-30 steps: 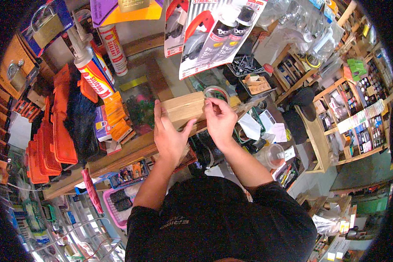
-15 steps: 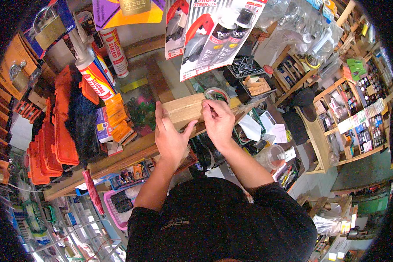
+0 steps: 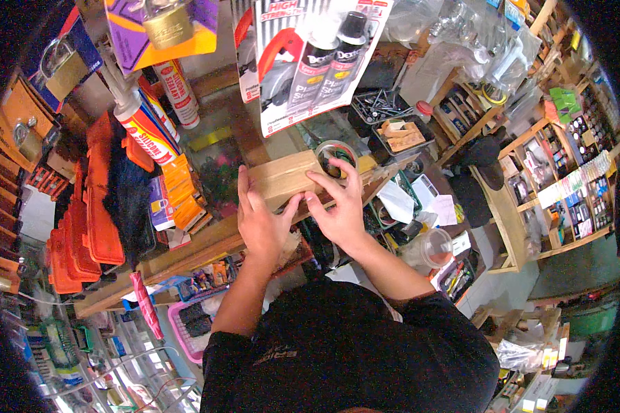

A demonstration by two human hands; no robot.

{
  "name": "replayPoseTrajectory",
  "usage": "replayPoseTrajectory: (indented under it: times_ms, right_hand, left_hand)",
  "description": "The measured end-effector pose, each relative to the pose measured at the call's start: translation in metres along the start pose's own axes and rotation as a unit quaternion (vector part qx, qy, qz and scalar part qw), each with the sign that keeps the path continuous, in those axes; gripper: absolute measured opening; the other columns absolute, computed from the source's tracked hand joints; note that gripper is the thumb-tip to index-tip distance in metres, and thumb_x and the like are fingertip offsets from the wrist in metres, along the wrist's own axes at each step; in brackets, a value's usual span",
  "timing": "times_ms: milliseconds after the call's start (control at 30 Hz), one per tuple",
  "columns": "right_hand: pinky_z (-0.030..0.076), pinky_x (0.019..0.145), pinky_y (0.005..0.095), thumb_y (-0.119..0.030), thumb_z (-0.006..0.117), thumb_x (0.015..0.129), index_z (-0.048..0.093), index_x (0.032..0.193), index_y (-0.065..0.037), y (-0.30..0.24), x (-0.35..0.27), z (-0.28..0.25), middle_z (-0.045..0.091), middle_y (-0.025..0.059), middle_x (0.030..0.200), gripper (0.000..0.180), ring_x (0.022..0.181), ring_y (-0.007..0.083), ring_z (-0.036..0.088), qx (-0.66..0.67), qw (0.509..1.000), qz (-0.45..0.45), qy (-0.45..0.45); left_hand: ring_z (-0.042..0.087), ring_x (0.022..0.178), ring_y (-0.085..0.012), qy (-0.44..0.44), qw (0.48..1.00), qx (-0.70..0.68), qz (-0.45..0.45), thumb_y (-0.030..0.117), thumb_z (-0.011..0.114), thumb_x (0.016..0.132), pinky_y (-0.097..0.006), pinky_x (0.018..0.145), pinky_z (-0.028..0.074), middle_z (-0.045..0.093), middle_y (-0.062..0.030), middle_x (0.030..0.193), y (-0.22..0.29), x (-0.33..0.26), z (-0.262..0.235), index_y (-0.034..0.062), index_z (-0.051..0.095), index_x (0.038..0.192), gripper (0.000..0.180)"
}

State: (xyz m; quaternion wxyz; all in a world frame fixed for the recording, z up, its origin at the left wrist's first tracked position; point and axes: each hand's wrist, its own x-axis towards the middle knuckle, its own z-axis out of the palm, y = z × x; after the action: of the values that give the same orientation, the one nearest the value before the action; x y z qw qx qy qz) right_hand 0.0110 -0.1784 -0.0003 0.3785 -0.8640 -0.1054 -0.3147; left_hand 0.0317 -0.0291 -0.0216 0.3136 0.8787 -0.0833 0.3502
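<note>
A light brown rectangular block (image 3: 286, 173), wooden in look, lies level between my hands over the counter. My left hand (image 3: 260, 224) grips its left end, with the fingers along the far-left side and the thumb against the near edge. At the right end, my right hand (image 3: 341, 210) holds the block between a fingertip on its top corner and the thumb on the near edge. The other right fingers are spread beside a round clear container (image 3: 337, 153). The block's underside is hidden.
Packaged adhesive tubes (image 3: 317, 62) and a padlock card (image 3: 164, 31) hang ahead. Silicone tubes (image 3: 145, 127), orange boxes (image 3: 184, 189) and orange plastic cases (image 3: 96, 213) crowd the left. Black bins of screws (image 3: 382, 105) stand at the far right of the glass-topped counter (image 3: 231, 155).
My right hand's fingers have opened from a pinch at the block's far right corner and spread, with the thumb now on its near edge. The left hand still holds the block.
</note>
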Motion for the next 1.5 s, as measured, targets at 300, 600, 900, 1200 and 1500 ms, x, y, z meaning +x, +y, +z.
replayPoseTrajectory:
  times_ms: [300, 600, 900, 1200, 1500]
  right_hand:
    - [0.035, 0.099, 0.0456, -0.024, 0.068, 0.078, 0.058, 0.118, -0.007, 0.007, 0.009, 0.003, 0.043, 0.019, 0.124, 0.044, 0.113, 0.0375, 0.043, -0.058, 0.997, -0.054, -0.018]
    - [0.042, 0.092, 0.0448, -0.029, 0.066, 0.082, 0.053, 0.123, -0.008, 0.024, 0.005, -0.003, 0.046, 0.0207, 0.121, 0.048, 0.109, 0.0381, 0.047, 0.09, 0.996, 0.017, -0.01]
    - [0.044, 0.09, 0.0432, -0.021, 0.069, 0.08, 0.047, 0.123, 0.002, 0.028, 0.009, 0.0, 0.051, 0.0227, 0.115, 0.054, 0.106, 0.039, 0.051, 0.075, 0.997, 0.014, -0.005]
    - [0.041, 0.093, 0.0436, -0.018, 0.07, 0.079, 0.048, 0.123, 0.004, 0.036, -0.008, 0.011, 0.052, 0.0201, 0.114, 0.054, 0.105, 0.0369, 0.051, 0.159, 0.986, 0.028, 0.031]
    - [0.049, 0.077, 0.0417, -0.023, 0.066, 0.082, 0.048, 0.124, 0.002, 0.039, -0.003, -0.006, 0.054, 0.0209, 0.105, 0.052, 0.089, 0.0376, 0.057, 0.177, 0.98, 0.074, -0.052]
  left_hand:
    - [0.053, 0.113, -0.0397, -0.003, 1.0, 0.013, 0.007, 0.036, 0.083, 0.063, -0.043, 0.086, 0.05, 0.04, -0.0219, 0.138, 0.007, 0.004, -0.004, -0.0059, 0.042, 0.117, 0.081]
    - [0.05, 0.117, -0.0407, 0.011, 1.0, 0.003, 0.026, 0.03, 0.084, 0.064, -0.042, 0.089, 0.049, 0.039, -0.0237, 0.138, 0.011, 0.004, -0.003, -0.0064, 0.041, 0.119, 0.079]
    - [0.046, 0.121, -0.0419, -0.023, 0.998, 0.043, 0.04, 0.025, 0.083, 0.066, -0.041, 0.097, 0.043, 0.037, -0.0249, 0.14, 0.014, 0.006, -0.007, -0.0086, 0.041, 0.121, 0.077]
    - [0.041, 0.126, -0.041, -0.055, 0.997, 0.061, 0.009, 0.021, 0.082, 0.068, -0.041, 0.101, 0.039, 0.034, -0.0243, 0.143, 0.012, 0.003, -0.007, -0.0071, 0.043, 0.123, 0.074]
    - [0.04, 0.127, -0.0406, -0.063, 0.992, 0.106, -0.006, 0.019, 0.081, 0.069, -0.042, 0.104, 0.035, 0.036, -0.0261, 0.141, 0.019, -0.001, -0.012, -0.0029, 0.042, 0.129, 0.075]
